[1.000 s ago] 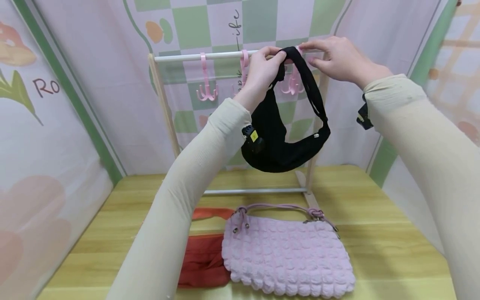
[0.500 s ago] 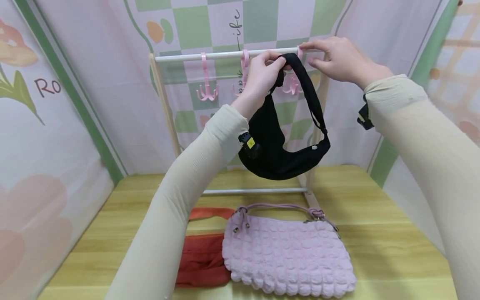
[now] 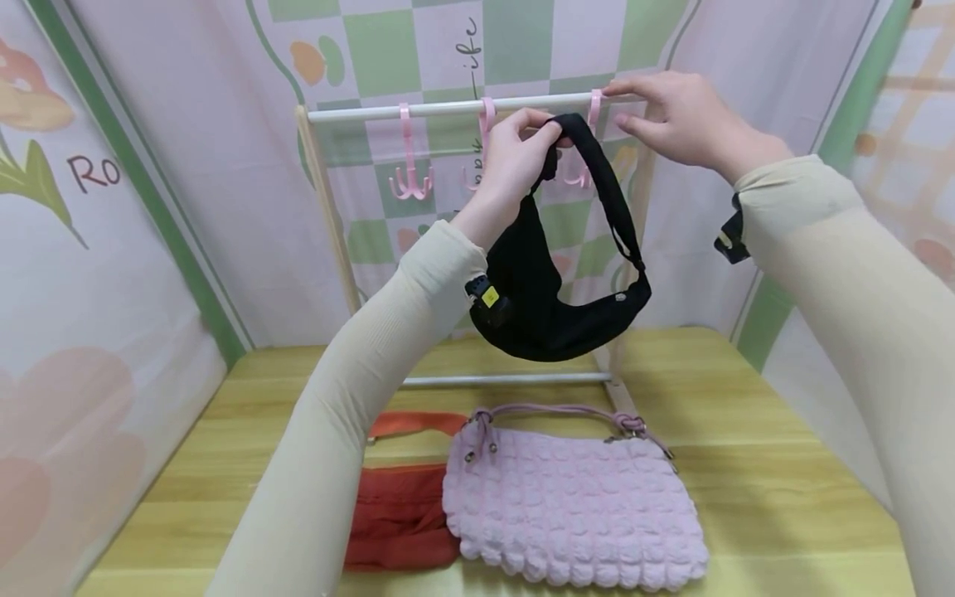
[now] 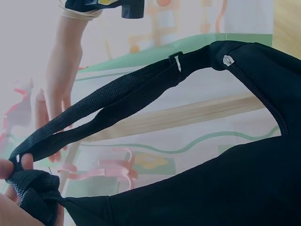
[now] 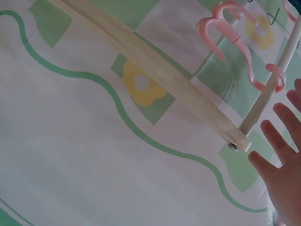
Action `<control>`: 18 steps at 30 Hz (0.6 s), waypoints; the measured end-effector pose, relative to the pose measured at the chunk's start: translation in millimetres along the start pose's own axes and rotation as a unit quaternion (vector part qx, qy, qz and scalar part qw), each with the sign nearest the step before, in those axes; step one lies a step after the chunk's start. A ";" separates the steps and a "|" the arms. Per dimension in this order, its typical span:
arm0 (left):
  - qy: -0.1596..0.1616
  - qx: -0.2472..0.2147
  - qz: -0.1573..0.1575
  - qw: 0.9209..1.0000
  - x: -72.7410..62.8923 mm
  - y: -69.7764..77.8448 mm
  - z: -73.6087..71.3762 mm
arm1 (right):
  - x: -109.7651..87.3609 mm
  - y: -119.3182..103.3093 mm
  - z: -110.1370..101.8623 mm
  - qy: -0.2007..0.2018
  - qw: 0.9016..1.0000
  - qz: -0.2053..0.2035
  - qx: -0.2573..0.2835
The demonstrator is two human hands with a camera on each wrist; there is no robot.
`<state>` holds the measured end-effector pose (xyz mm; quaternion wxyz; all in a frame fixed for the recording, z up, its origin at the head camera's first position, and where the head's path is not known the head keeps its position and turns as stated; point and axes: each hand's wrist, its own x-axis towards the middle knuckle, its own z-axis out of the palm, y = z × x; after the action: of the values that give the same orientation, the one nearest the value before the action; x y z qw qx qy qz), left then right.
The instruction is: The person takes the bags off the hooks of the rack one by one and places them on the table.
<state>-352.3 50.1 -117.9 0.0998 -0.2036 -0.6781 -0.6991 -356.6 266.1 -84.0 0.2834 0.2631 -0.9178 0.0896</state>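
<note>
My left hand (image 3: 515, 162) pinches the strap of a black shoulder bag (image 3: 548, 327), which hangs below it in front of the rack. In the left wrist view the gathered strap (image 4: 35, 188) sits between thumb and fingers, and a silvery zipper pull (image 4: 228, 60) shows. Up at the rail's right end, my right hand (image 3: 686, 120) has its fingers extended, fingertips right by the top of a pink hook (image 3: 594, 108). The right wrist view shows those fingers (image 5: 277, 139) spread beside the rail, with the pink hook (image 5: 225, 28) hanging from it.
A white rail (image 3: 440, 109) on a wooden-legged rack carries two more pink hooks, one at left (image 3: 410, 182) and one in the middle (image 3: 488, 112). On the wooden table (image 3: 776, 464) lie a puffy lilac bag (image 3: 574, 506) and a red bag (image 3: 403, 518) with an orange strap (image 3: 418, 423).
My left hand has lowered the black bag and drawn it slightly left, away from the right hook. My right hand has shifted a little to the right.
</note>
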 end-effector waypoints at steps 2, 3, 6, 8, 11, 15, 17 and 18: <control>0.000 -0.008 0.000 1.000 -1.2 -1.3 -0.9 | -3.0 -0.7 0.6 0.016 1.000 -0.002 0.010; 0.000 -0.010 0.002 1.000 -2.1 -2.0 -1.5 | -4.5 -1.2 1.1 0.025 1.000 -0.004 0.014; 0.000 -0.012 0.005 1.000 -5.1 -3.4 -3.2 | -9.7 -2.2 3.2 0.050 0.998 -0.004 0.026; -0.001 -0.009 0.007 1.000 -7.3 -4.3 -4.4 | -13.6 -2.0 5.3 0.062 0.997 0.001 0.037; -0.007 -0.011 0.016 1.000 -10.9 -5.8 -6.2 | -19.9 -0.9 9.8 0.076 0.996 0.011 0.052; -0.008 -0.017 0.019 1.000 -15.8 -7.2 -8.2 | -28.7 0.7 16.6 0.084 0.994 0.025 0.068; -0.007 -0.020 0.019 1.000 -18.5 -7.2 -9.1 | -33.2 0.5 19.9 0.087 0.993 0.032 0.080; -0.006 -0.022 0.019 1.000 -20.0 -7.0 -9.5 | -35.4 0.2 21.5 0.089 0.992 0.036 0.085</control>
<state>-338.8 38.4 -132.6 0.1042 -0.2231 -0.6592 -0.7105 -342.1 274.8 -121.7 0.3369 0.2441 -0.8871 0.2000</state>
